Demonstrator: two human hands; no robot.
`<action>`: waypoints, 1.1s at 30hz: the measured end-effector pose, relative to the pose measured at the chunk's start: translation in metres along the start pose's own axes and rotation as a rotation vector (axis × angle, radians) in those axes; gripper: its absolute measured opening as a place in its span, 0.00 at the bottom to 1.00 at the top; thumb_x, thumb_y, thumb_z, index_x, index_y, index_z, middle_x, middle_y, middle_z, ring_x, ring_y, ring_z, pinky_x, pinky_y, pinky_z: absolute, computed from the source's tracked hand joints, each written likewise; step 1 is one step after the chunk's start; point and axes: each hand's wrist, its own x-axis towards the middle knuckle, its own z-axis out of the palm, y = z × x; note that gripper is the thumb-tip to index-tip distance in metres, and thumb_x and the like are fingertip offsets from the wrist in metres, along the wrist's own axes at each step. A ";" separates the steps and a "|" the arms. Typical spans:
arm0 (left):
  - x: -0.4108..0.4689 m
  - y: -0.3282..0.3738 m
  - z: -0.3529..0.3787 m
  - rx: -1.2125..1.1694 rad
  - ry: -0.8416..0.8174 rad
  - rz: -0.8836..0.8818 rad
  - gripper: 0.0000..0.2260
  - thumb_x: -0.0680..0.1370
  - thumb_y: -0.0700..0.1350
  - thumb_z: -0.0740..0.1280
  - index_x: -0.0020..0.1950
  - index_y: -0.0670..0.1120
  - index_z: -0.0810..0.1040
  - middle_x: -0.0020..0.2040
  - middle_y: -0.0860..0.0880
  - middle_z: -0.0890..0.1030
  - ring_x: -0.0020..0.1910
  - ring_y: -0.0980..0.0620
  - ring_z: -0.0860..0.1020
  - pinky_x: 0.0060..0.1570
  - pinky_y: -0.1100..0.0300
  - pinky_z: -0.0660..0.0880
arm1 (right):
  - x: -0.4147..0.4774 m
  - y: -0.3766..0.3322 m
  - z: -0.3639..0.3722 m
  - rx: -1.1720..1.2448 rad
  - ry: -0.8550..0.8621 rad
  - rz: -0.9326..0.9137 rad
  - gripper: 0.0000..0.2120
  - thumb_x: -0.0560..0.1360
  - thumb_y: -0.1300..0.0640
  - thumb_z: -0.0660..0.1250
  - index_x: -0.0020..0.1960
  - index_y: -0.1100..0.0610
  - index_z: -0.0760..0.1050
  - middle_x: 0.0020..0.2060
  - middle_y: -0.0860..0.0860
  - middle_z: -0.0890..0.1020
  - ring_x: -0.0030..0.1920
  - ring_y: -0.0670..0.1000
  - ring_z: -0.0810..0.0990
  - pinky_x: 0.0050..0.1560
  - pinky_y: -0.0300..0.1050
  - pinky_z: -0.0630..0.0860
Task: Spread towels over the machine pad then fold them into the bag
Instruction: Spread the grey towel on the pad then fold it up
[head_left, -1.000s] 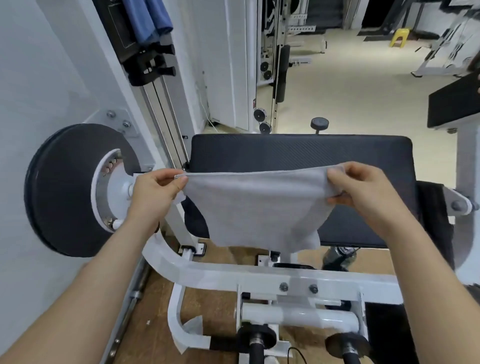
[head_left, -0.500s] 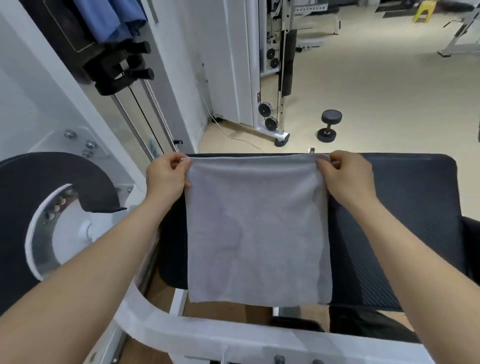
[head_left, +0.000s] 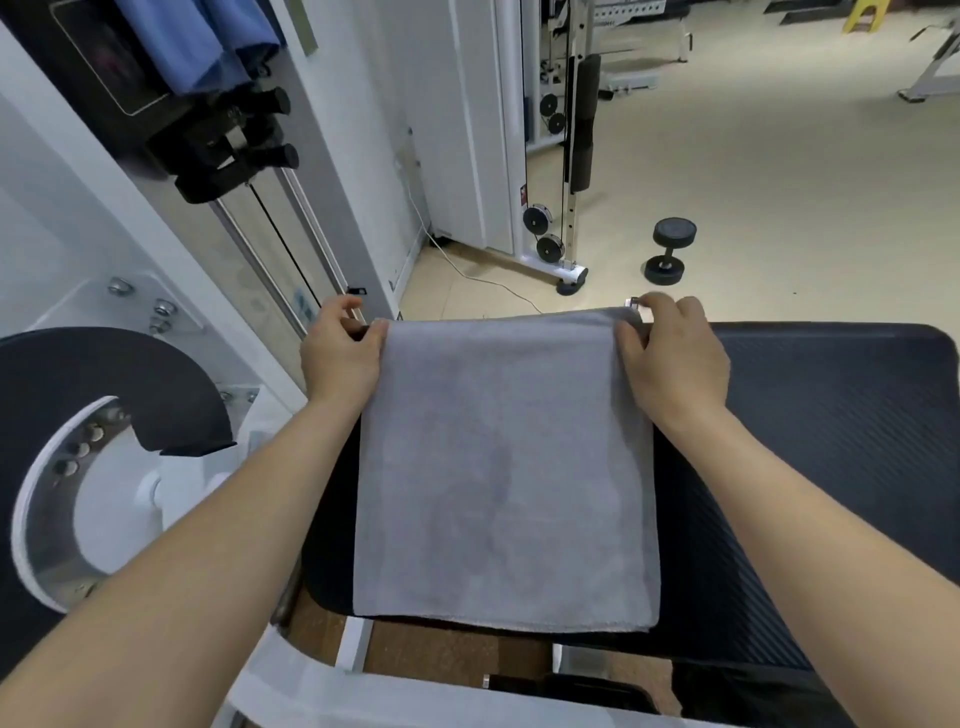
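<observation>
**Lay the towel flat before you let go**

The grey towel (head_left: 506, 467) lies over the left part of the black pad (head_left: 831, 441). Its far edge runs along the pad's far edge, and its near edge reaches the pad's front edge or hangs just over it. Your left hand (head_left: 340, 358) pinches the far left corner between thumb and fingers. Your right hand (head_left: 672, 358) pinches the far right corner the same way, fingers curled over the hem.

The spreading step looks nearly done. Pull the two corners gently apart so the far hem is straight and taut, then set it down level with the pad's edge. Release both corners at the same time, so neither side drags the cloth crooked.

Next, sweep flat palms from the middle outward, because the cloth is soft and any crease will show up later in the fold. The right part of the pad is bare. No bag is in view, so find it before you fold.
</observation>
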 end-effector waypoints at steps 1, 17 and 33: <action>-0.013 0.000 -0.005 0.024 0.010 0.003 0.12 0.74 0.46 0.69 0.57 0.53 0.76 0.47 0.51 0.78 0.47 0.50 0.76 0.50 0.58 0.72 | -0.006 0.001 -0.004 0.014 -0.016 0.016 0.19 0.80 0.48 0.59 0.68 0.55 0.68 0.60 0.57 0.72 0.52 0.61 0.76 0.43 0.50 0.69; -0.216 -0.111 -0.054 0.015 -0.166 -0.257 0.09 0.77 0.41 0.68 0.54 0.55 0.78 0.49 0.52 0.79 0.48 0.54 0.77 0.49 0.56 0.74 | -0.215 0.056 0.001 0.168 -0.271 0.324 0.11 0.75 0.50 0.69 0.54 0.53 0.75 0.46 0.50 0.76 0.42 0.47 0.74 0.38 0.43 0.67; -0.211 -0.110 -0.062 -0.480 -0.184 -0.599 0.12 0.78 0.30 0.63 0.52 0.45 0.81 0.47 0.48 0.79 0.47 0.50 0.79 0.41 0.65 0.79 | -0.235 0.054 0.018 -0.007 -0.171 0.050 0.27 0.68 0.55 0.78 0.64 0.53 0.71 0.48 0.52 0.71 0.43 0.50 0.71 0.34 0.44 0.72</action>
